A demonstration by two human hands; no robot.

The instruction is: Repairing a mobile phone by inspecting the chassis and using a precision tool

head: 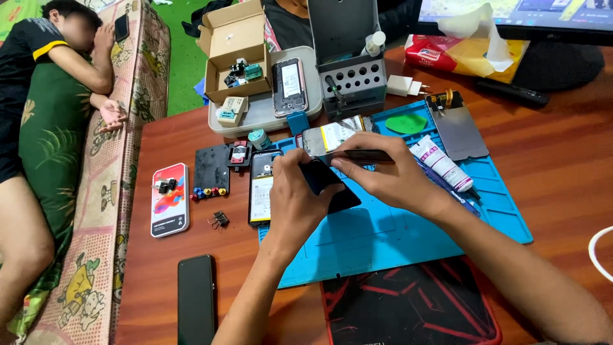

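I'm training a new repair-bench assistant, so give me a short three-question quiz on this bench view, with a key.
1. True or false: both hands hold the same dark flat panel over the blue work mat.
2. Which lies right of the right hand? A) a white tube with a pink label B) a binder clip C) a cardboard box
3. What lies on the table in front of the left hand, its back off and battery showing?

Key
1. True: the left hand grips the near part, the right hand pinches the top edge.
2. A, the white tube.
3. An opened phone, at the mat's left edge.
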